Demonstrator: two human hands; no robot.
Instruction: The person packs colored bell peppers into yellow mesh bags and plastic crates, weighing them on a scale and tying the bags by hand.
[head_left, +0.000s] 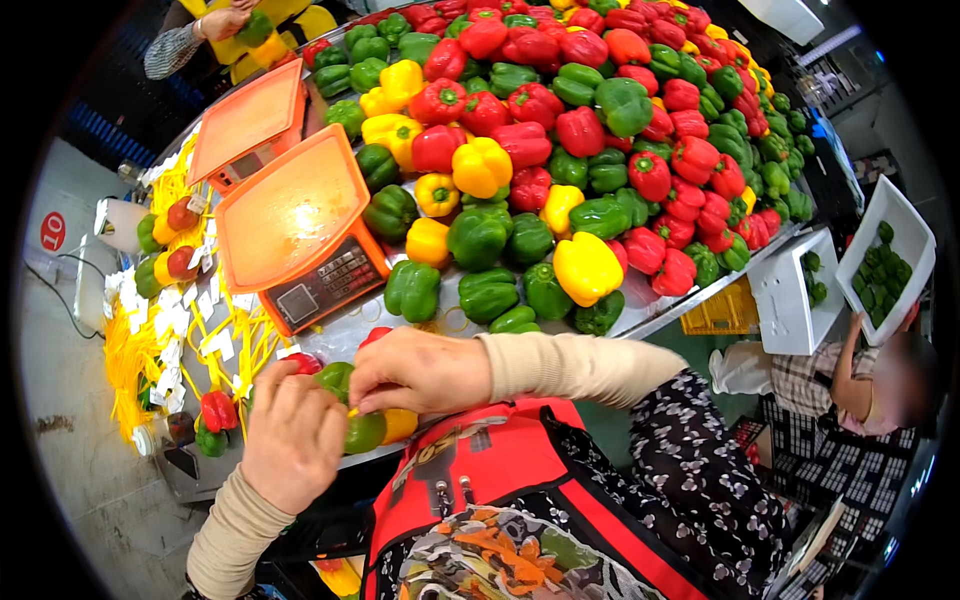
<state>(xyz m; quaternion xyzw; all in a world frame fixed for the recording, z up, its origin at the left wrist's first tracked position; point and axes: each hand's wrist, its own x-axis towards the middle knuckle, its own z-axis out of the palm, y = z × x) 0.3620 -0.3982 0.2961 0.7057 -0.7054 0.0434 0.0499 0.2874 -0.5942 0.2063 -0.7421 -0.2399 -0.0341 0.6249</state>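
Note:
My right hand (420, 371) reaches in from the right with thumb and fingers pinched together on a small bit of yellow strip (353, 412). Close beside it, my left hand (292, 442) has bent fingers; what lies under them is hidden. Below and between the hands sit a green bell pepper (365, 435) and a yellow bell pepper (400, 425) at the table's near edge. Another green pepper (335, 379) and a red pepper (304, 364) show just behind my left fingers. The hands partly cover these peppers.
Two orange scales (296, 210) (247, 124) stand on the metal table (637, 307). A large heap of red, green and yellow peppers (532, 105) fills the back. Yellow net strips with white tags (225, 330) lie left. At right, a person holds a white box (919, 247); another person's hand (221, 24) holds peppers.

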